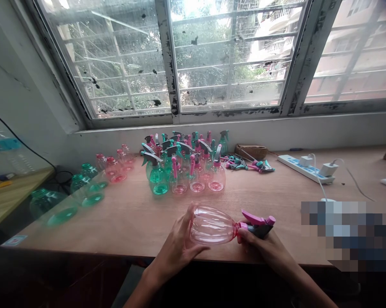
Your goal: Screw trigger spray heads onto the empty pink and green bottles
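Wooden tabletop [132,229], left hand [178,241] cupping tilted bottle [212,225] — right hand [262,244] gripping sprayer [262,230]

- Looks like a small workroom, perhaps a makeshift workshop
- A long wooden table [125,231] stands against the wall [340,128] below a window [212,85], like a workbench
- Many spray bottles [197,176] of the same shape, green and pink, crowd together on it, far more than a home would use
- Loose spray tops [238,163] lie in a pile beside them, and more open-necked bottles [90,196] line the left edge
- A power strip [304,168] with white plugs [328,169] lies on the table
- The window frame [170,64] has flaking paint, bars [233,47] cross the panes, and balconies [278,45] show outside
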{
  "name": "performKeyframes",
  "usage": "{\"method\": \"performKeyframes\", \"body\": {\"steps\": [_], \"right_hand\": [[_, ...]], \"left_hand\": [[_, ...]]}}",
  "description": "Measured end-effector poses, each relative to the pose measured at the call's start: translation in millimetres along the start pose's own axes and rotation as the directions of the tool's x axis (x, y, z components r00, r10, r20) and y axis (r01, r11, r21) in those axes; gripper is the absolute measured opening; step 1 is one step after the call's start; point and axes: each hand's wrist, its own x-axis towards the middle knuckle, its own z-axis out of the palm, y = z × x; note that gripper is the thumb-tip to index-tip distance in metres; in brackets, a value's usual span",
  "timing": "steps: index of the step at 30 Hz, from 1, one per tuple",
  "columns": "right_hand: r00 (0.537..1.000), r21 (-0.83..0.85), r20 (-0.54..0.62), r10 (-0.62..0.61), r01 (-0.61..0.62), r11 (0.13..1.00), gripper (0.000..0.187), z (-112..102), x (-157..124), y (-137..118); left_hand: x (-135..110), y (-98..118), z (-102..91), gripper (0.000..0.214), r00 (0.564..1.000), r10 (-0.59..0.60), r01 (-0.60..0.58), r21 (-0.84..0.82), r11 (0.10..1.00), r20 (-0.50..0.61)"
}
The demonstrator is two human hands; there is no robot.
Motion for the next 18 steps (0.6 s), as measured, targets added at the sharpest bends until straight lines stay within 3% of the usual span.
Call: {"method": "performKeyframes", "body": {"steps": [3, 7, 11, 14, 18], "right_hand": [[1.000, 0.030, 0.018, -0.025, 0.024, 0.999, 0.043, 1.9, 0.0, -2.7], [0.999, 0.078, -0.007, -0.038, 0.038, 0.996, 0.041, 1.4, 0.2, 1.9], [0.998, 0.130, -0.052, -0.034, 0.040, 0.991, 0.039, -0.8, 1.7, 9.0], [0.997, 0.164, -0.070, -0.045, 0.056, 0.985, 0.036, -1.6, 2.8, 10.7], [0.997, 0.139, -0.029, -0.069, 0.073, 0.988, 0.034, -1.8, 2.4, 8.2]], "left_hand": [[0.7, 3.0, -3.8, 0.121, 0.999, -0.038, 0.037, 0.011, 0.999, 0.031], [1.3, 4.5, -6.0, 0.115, 0.998, -0.045, 0.044, 0.023, 0.999, 0.052], [1.3, 3.6, -2.0, 0.106, 0.999, 0.024, -0.025, 0.052, 0.998, 0.022], [0.8, 3.7, -2.2, 0.112, 0.999, 0.031, -0.032, 0.055, 0.998, 0.031], [-0.4, 3.6, -5.8, 0.109, 0.999, 0.027, -0.028, 0.022, 0.999, 0.032]]}}
